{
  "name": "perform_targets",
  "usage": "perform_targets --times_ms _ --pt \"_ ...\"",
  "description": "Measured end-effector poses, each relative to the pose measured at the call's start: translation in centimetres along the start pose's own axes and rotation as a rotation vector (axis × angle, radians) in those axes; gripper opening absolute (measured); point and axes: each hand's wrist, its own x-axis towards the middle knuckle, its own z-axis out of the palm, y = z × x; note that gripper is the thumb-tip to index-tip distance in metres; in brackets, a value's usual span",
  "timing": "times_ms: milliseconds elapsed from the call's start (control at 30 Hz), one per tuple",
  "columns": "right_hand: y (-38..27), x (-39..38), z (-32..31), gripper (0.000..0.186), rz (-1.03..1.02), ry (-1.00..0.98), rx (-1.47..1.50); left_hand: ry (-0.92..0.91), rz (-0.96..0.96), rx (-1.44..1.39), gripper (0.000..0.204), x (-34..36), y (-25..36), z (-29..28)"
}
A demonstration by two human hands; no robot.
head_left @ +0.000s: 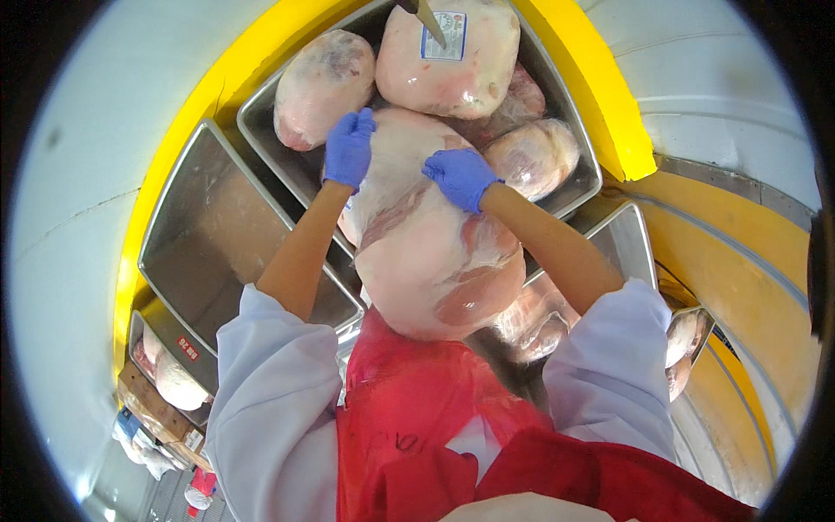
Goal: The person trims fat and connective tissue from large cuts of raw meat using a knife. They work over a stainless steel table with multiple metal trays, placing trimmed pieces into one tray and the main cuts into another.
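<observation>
A big plastic-wrapped cut of pale pink meat point(439, 270) lies over the near edge of a metal bin and reaches my red apron. Its far part extends between my two gloved hands. My left hand point(350, 150), in a blue-purple glove, has curled fingers closed at the meat's far left side. On the right, my right hand point(461, 178) is closed on its upper surface, knuckles up. The fingertips of both are partly hidden. Beyond them sits a large wrapped piece with a label point(448, 65), and a smaller wrapped piece point(322, 87) lies to its left.
The metal bin point(265, 143) also holds another wrapped piece point(535, 157) at right. A pointed metal tool point(429, 22) juts in at the top. Left stands a second metal bin point(213, 235). More wrapped meat point(535, 317) lies below my right forearm. Yellow edging point(600, 87) curves behind.
</observation>
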Motion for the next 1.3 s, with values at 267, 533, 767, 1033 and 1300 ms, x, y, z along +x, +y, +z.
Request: perform_targets --times_ms 267,533,767,1033,1300 --pt "-0.2 1.0 -1.9 0.032 -0.072 0.126 -0.140 -0.394 0.579 0.477 0.051 -7.0 2.4 0.8" --pt "3.2 4.7 -0.9 0.025 -0.172 0.140 -0.290 -0.303 -0.107 0.261 0.049 -6.6 1.9 5.6" --pt "6.5 4.4 -2.7 0.043 0.026 -0.121 0.136 -0.286 0.021 0.343 0.037 -2.5 -0.1 7.7" --pt "3.0 1.2 -3.0 0.038 0.294 -0.262 0.342 -0.069 0.218 0.227 0.030 -2.2 -1.9 8.8" --pt "-1.3 -5.2 -5.1 0.023 0.099 -0.088 0.593 -0.398 0.177 0.086 0.030 -5.7 8.7 2.5"
